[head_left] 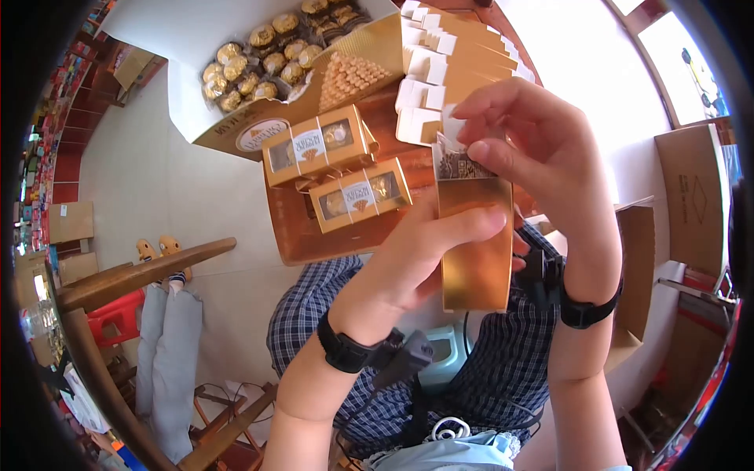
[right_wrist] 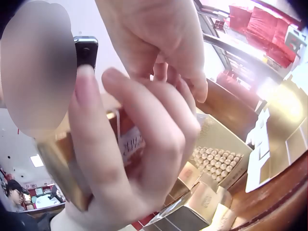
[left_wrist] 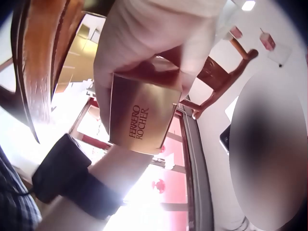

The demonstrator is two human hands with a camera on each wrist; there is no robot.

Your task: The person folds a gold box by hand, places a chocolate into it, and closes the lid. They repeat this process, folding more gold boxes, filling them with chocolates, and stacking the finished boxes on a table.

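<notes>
Seemingly mid-labelling, the gold box (head_left: pixel 475 275) is gripped by the curled left hand (head_left: pixel 420 253) over the near edge of the bench (head_left: pixel 297 235), its label (head_left: pixel 453 168) touched by the half-open right hand (head_left: pixel 546 145), pinch unclear, even smoothing apparently being needed.

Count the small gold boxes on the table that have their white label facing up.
2: one box beside the large open carton, the other box nearer the left hand. More may be hidden underneath.

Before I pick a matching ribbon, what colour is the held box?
The box is shiny gold; the head view shows it best.
</notes>
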